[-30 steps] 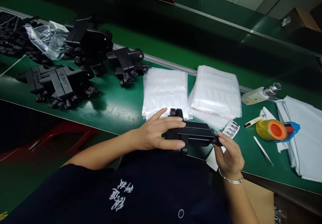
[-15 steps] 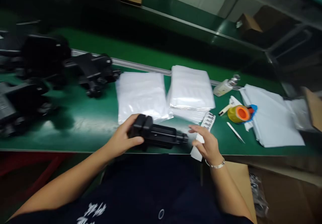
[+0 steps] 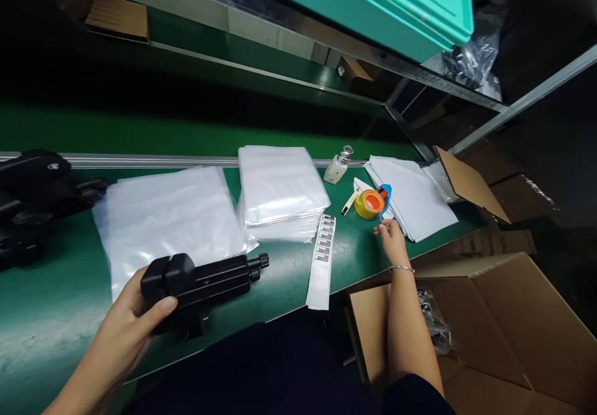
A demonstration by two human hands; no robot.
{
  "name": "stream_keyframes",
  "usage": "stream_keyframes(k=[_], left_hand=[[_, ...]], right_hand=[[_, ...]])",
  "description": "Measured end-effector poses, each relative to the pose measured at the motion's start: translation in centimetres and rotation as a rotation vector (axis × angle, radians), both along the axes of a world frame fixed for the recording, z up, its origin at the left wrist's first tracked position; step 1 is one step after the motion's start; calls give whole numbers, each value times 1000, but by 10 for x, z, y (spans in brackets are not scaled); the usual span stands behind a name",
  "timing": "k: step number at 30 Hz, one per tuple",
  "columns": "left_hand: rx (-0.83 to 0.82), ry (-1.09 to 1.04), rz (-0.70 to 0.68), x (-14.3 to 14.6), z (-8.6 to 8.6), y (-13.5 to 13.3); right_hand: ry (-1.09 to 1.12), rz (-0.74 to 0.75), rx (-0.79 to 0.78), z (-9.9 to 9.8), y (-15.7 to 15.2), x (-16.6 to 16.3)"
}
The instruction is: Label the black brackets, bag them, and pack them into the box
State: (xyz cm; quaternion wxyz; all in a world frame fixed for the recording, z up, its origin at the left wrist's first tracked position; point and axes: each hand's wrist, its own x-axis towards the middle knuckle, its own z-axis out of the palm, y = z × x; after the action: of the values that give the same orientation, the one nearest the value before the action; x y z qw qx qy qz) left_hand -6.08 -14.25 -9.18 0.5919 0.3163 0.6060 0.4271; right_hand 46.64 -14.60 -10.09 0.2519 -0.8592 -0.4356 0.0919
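Note:
My left hand [image 3: 128, 321] is wrapped round the thick end of a black device [image 3: 212, 284], a long housing with small knobs at its right end. It is held above the front of the green bench, partly over a flat stack of clear plastic bags [image 3: 172, 216]. Far to the right, my right hand [image 3: 392, 237] has its fingers pinched together just below a yellow tape roll with an orange core [image 3: 370, 203]. A slim pointed tool [image 3: 380, 217] seems to be in that pinch, mostly hidden by the fingers. Between the hands lies a strip of printed labels [image 3: 321, 265].
A second, thicker bag stack [image 3: 282, 185] lies mid-bench. Behind the tape are a pump bottle [image 3: 338, 165], a cutter [image 3: 349, 201] and folded white sheets [image 3: 413, 197]. More black devices [image 3: 37, 197] stand at left. An open carton [image 3: 522, 321] is at lower right, teal bins [image 3: 373, 4] overhead.
The view has turned to the right. My right hand has moved from beside the device's knobs to the slim tool by the tape roll. My left hand still holds the device.

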Motion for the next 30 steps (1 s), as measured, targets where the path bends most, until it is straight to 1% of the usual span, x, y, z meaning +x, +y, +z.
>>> stream_keyframes(k=[2, 5, 8, 10, 12, 14, 16, 17, 18, 19, 21, 22, 23, 24, 26, 28, 30], left_hand=[[-25, 15, -5, 3, 1, 3], [-49, 38, -44, 7, 1, 7], [-41, 76, -100, 10, 0, 9], [-34, 95, -114, 11, 0, 8], [-46, 100, -116, 12, 2, 6], [-48, 96, -110, 14, 4, 4], [-33, 89, -96, 19, 6, 1], [-23, 83, -98, 21, 7, 1], [-7, 76, -107, 24, 7, 2], [12, 69, -134, 26, 7, 3], [85, 53, -262, 32, 9, 8], [141, 43, -351, 36, 10, 11], [204, 27, -453, 39, 12, 14], [265, 2, -561, 44, 14, 17], [359, -77, -755, 55, 19, 21], [398, -145, -881, 66, 21, 25], [391, -177, -943, 72, 20, 27]], right_hand=[[-7, -122, 22, 6, 7, 19], [-14, -257, -23, 11, 22, 42], [-22, -322, -69, 10, 38, 45], [-44, -367, -60, 16, 42, 40], [-84, -415, -8, 30, 39, 35], [-134, -447, 82, 51, 30, 32], [-178, -447, 174, 72, 21, 26], [-181, -423, 226, 79, 17, 20], [-147, -370, 303, 85, 14, 10], [-68, -281, 400, 89, 12, -3], [211, -17, 589, 91, 10, -41], [380, 138, 621, 90, 9, -64], [531, 285, 579, 89, 8, -89], [655, 423, 477, 88, 7, -115], [837, 672, 218, 86, 5, -161], [948, 847, 21, 85, 4, -197], [993, 929, -64, 80, 4, -217]])
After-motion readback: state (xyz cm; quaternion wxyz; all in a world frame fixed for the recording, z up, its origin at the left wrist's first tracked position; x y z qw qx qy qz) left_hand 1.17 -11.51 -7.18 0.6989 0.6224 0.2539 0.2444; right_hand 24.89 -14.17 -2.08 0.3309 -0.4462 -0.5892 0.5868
